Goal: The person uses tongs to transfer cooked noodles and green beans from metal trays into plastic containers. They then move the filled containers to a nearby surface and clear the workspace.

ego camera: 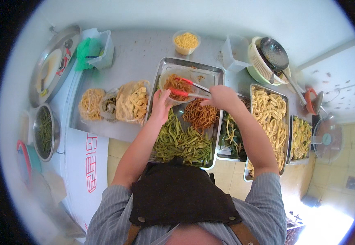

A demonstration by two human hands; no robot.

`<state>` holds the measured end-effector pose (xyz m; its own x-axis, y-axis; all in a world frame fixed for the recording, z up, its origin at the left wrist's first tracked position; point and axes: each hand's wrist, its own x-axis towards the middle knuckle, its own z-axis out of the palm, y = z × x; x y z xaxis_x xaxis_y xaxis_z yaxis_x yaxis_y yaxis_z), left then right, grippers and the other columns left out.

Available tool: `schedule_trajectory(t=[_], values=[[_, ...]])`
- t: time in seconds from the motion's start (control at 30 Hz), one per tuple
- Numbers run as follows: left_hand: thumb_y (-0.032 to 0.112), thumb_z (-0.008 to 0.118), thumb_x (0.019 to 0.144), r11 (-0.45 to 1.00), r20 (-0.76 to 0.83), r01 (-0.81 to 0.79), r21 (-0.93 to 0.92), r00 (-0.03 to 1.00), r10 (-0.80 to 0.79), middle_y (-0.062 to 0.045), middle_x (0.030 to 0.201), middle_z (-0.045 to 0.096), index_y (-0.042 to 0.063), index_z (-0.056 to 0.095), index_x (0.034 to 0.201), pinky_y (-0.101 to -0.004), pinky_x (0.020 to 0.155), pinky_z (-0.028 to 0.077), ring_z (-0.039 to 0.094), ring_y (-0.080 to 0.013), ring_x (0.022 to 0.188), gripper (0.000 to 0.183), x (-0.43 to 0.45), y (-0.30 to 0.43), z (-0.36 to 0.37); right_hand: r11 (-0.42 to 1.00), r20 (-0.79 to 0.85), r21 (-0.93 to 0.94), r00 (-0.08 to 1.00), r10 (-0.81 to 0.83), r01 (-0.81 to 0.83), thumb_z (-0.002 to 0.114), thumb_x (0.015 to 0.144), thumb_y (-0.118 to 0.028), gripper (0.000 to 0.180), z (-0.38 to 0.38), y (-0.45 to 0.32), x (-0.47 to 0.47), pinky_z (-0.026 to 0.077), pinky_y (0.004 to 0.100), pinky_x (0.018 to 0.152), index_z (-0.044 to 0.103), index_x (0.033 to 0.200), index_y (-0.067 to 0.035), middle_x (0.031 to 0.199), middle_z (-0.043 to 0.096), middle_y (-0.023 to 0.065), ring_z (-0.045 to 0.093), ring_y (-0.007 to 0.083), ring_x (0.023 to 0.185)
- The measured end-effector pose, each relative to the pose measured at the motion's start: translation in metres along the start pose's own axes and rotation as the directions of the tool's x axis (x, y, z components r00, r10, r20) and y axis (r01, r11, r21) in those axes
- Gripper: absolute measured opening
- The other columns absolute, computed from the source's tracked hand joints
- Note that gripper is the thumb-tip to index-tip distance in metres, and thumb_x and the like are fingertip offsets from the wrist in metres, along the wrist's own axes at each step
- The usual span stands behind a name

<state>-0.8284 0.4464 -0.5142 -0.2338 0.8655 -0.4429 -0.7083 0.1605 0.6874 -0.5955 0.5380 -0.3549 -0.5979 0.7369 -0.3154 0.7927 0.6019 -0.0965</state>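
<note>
My left hand [161, 106] grips the lower left side of a round clear plastic bowl [164, 79], which holds reddish-brown noodle-like strips [175, 83]. Red-tipped metal tongs [202, 92] are in my right hand [221, 97], their tips down in the bowl among the strips. Beneath the bowl lies a large metal tray [217, 71]. On that tray, a pile of brown strips [201, 114] sits below my right hand, and green sliced vegetables [183, 142] fill the part nearest my body.
Bagged foods [132, 102] lie to the left. A tub of yellow crumbs [186, 43] stands behind the tray. Rightward are a tray of leafy greens [233, 139], a tray of pale tofu-like strips [269, 122] and a basket [255, 61] under a perforated ladle [274, 52]. A steel bowl [55, 134] stands far left.
</note>
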Motion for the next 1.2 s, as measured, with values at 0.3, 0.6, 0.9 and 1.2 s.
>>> schedule_trajectory(t=[0.3,0.6,0.9,1.2], values=[[0.026,0.067,0.086,0.99,-0.082,-0.006,-0.144,0.997,-0.005,0.003,0.09,0.046,0.017,0.045,0.112,-0.0467,0.102,0.031,0.051,-0.0143,0.088,0.035,-0.001,-0.001,-0.039,0.991,0.041,0.029,0.991,0.126,-0.127,0.076,0.068,-0.059,0.064,-0.031,0.029,-0.009,0.051,0.0457,0.075,0.064,0.094,-0.002,0.089,0.068,0.0181,0.065,0.0371,0.089],[0.023,0.063,0.089,0.989,-0.038,-0.098,-0.112,0.995,0.094,-0.006,0.128,0.051,0.012,0.043,0.13,-0.0445,0.103,0.039,0.051,-0.0235,0.118,0.047,-0.03,0.022,-0.061,0.968,0.165,-0.179,0.964,0.208,-0.179,0.079,0.068,-0.056,0.068,0.094,0.101,0.074,0.054,0.043,0.079,0.061,0.106,-0.004,0.099,0.069,0.0138,0.067,0.034,0.094],[0.023,0.06,0.091,0.989,0.002,-0.112,-0.093,0.994,0.113,-0.008,0.136,0.05,0.01,0.037,0.139,-0.0441,0.106,0.038,0.051,-0.024,0.122,0.054,-0.044,0.021,-0.063,0.979,0.157,-0.192,0.982,0.105,-0.074,0.08,0.065,-0.058,0.067,0.076,0.131,0.1,0.053,0.0447,0.08,0.064,0.102,-0.005,0.1,0.069,0.0156,0.066,0.0335,0.097],[0.022,0.059,0.091,0.99,0.009,-0.116,-0.076,0.993,0.117,-0.008,0.138,0.048,0.01,0.035,0.142,-0.0451,0.107,0.037,0.046,-0.0246,0.127,0.057,-0.054,0.031,-0.047,0.966,0.145,-0.208,0.972,0.184,-0.152,0.076,0.071,-0.056,0.062,0.079,0.148,0.121,0.053,0.0453,0.079,0.067,0.098,-0.002,0.098,0.069,0.017,0.066,0.0343,0.095]])
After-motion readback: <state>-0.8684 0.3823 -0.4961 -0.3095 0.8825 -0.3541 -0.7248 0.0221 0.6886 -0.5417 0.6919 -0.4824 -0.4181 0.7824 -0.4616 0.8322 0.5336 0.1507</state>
